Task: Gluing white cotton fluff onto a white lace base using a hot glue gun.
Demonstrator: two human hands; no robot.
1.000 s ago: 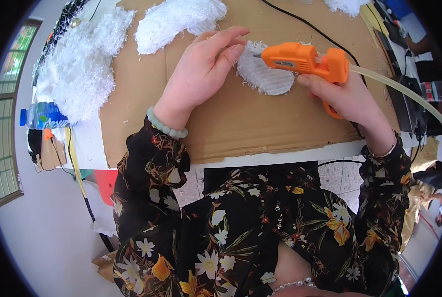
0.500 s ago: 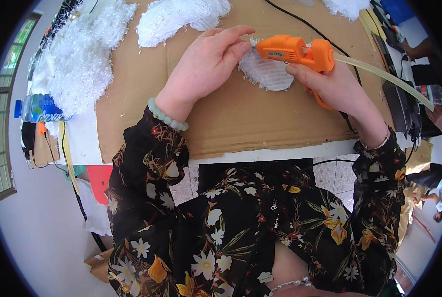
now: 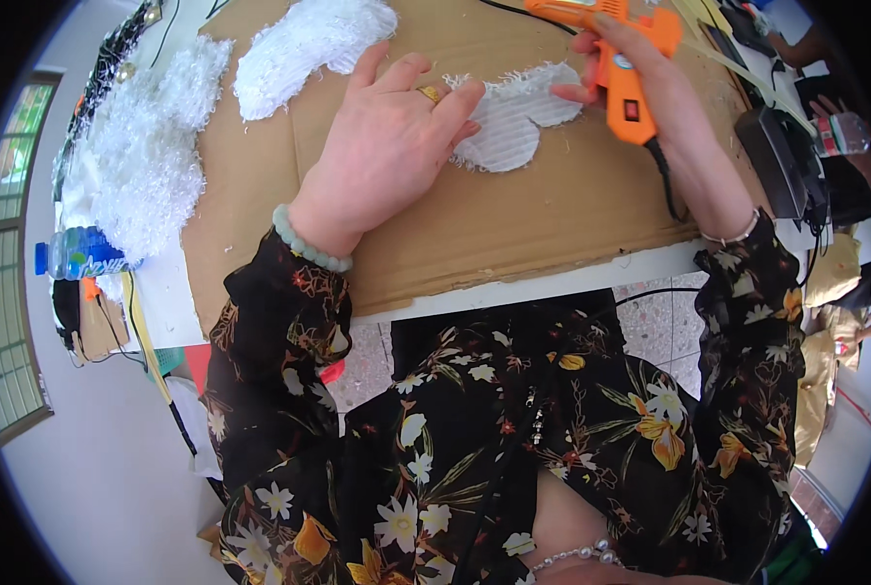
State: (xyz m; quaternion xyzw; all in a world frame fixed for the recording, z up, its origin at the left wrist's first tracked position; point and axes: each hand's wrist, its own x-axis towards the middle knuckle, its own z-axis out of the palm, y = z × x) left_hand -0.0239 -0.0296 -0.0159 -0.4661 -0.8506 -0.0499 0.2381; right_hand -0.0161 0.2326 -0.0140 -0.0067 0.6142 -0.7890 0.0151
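Observation:
My right hand (image 3: 662,86) grips an orange hot glue gun (image 3: 627,105) by its handle, with the nozzle pointing left and raised past the top of the picture. A translucent glue stick (image 3: 748,78) trails from its back. Two of that hand's fingertips sit by the right end of a white ribbed, lobed piece (image 3: 499,136) with a fringed upper edge, lying on cardboard. My left hand (image 3: 382,146), wearing a ring, has its fingers apart and slightly bent. Its thumb and index finger are at the piece's left edge; whether they touch it is unclear.
The cardboard sheet (image 3: 396,263) covers the table. A larger white fringed piece (image 3: 309,49) lies beyond my left hand, and a heap of white tinsel (image 3: 153,156) at left, by a water bottle (image 3: 79,253). At right stand a black box (image 3: 772,161) and another person's hand (image 3: 826,105).
The glue gun has moved up and away from the white piece, its handle now in view. My left hand has shifted left, its fingers more spread. More of the white piece shows.

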